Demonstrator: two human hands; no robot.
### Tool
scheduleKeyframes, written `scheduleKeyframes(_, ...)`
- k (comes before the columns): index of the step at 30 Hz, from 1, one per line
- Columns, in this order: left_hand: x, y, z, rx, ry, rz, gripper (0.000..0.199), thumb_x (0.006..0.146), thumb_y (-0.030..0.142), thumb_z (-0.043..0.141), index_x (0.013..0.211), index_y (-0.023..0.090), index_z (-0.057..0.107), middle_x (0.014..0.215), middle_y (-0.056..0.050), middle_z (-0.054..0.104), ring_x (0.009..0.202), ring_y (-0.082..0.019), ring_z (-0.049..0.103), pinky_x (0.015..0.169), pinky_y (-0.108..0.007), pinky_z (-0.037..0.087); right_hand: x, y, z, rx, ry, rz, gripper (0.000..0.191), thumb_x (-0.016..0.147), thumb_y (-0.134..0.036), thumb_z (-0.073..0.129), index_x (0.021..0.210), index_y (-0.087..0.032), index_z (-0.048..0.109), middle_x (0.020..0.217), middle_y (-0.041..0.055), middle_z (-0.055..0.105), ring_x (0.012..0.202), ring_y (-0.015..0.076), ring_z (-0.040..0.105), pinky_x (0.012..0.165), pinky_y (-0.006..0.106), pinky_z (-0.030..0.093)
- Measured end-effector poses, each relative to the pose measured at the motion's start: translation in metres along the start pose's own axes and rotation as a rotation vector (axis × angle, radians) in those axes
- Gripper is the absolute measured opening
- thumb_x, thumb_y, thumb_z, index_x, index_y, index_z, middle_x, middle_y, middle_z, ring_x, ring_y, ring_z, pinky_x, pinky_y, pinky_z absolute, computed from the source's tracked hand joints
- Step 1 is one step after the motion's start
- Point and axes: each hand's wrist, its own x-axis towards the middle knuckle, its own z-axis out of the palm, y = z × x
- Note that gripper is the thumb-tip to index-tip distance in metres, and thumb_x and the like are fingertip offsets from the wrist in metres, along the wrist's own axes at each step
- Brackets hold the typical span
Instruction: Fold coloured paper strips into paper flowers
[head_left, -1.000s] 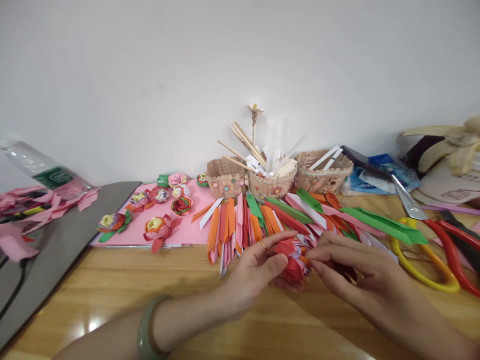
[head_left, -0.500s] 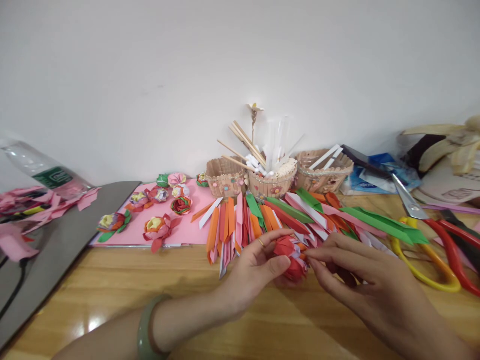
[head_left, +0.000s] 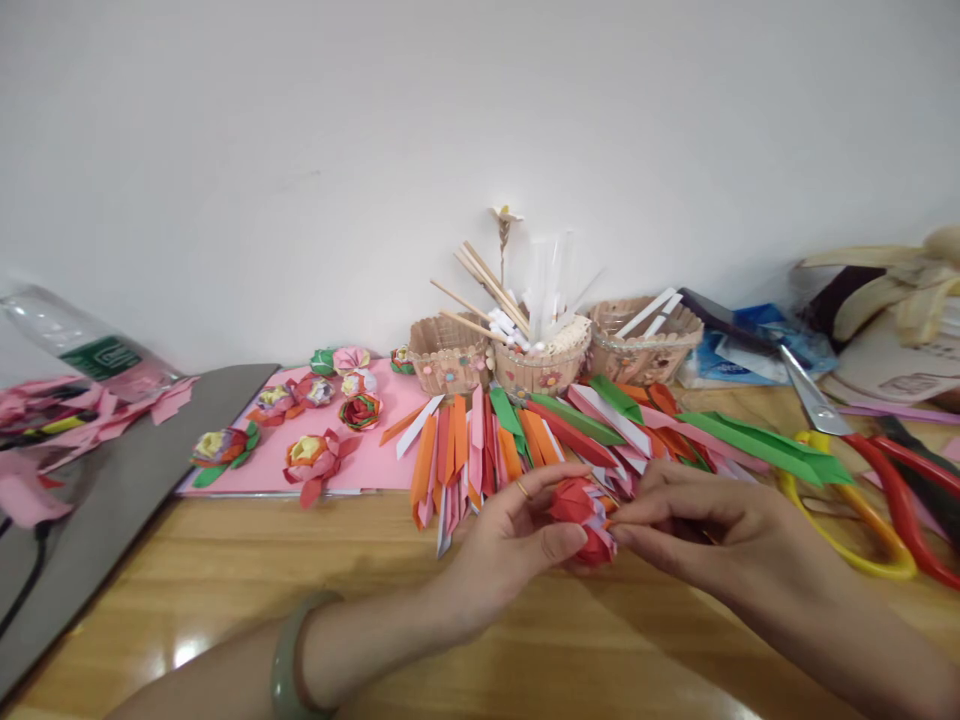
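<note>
Two bare hands meet in front of us around a red paper flower (head_left: 576,500), held just above the near part of the wooden surface (head_left: 300,560). We see the left hand (head_left: 495,555) cradling the flower from its left side, the grip closed around it with the thumb across the near petals and the fingers behind. The right hand (head_left: 739,540) has its grip pinched narrow, thumb and forefinger together at the flower's right edge, where a bit of orange paper shows; we cannot tell exactly which petal lies between the fingertips. On the left hand we notice a ring (head_left: 523,489), and on that wrist a pale green bangle (head_left: 286,655). Just beyond the hands we find folded paper strips (head_left: 453,440) in orange, red, pink, white and green, fanned out before three small decorated baskets (head_left: 544,375). Wooden sticks (head_left: 491,275) stand tilted in the middle one. To the left we see several multicoloured paper flowers (head_left: 309,452) on a pink sheet (head_left: 394,465), and farther left a leaning plastic bottle (head_left: 105,355). Right of the strips we have scissors with red handles (head_left: 825,415), near yellow ones.
</note>
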Motion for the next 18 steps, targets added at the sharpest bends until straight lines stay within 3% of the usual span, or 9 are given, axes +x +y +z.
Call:
scheduleKeyframes(7,0.001,-0.001,0.0,0.026,-0.001,0.044,0.039,0.068,0.026,0.078,0.105,0.028,0.068,0.093,0.0,0.066,0.082,-0.01,0.06,0.074,-0.021,0.048,0.003,0.003,-0.003,0.031,-0.078,0.03,0.024,0.072,-0.045,0.067,0.061,-0.024,0.074,0.06,0.0026,0.064,0.053,0.0135,0.058,0.047,0.023,0.044)
scheduleKeyframes(12,0.001,-0.001,0.0,0.018,-0.001,0.051,0.039,0.068,0.025,0.077,0.106,0.03,0.067,0.097,0.0,0.066,0.086,-0.011,0.06,0.075,-0.021,0.047,0.002,-0.004,-0.005,-0.031,-0.094,-0.123,0.032,0.081,-0.049,0.058,0.07,-0.025,0.075,0.065,0.0034,0.068,0.057,0.0136,0.062,0.05,0.022,0.049)
scheduleKeyframes(18,0.0,0.0,0.0,0.007,-0.007,0.039,0.039,0.067,0.027,0.078,0.105,0.03,0.068,0.097,0.001,0.067,0.085,-0.009,0.06,0.074,-0.019,0.046,0.0,-0.008,-0.008,-0.187,-0.077,-0.299,0.034,0.089,-0.039,0.05,0.069,-0.024,0.072,0.07,0.0047,0.071,0.059,0.0142,0.065,0.049,0.021,0.052)
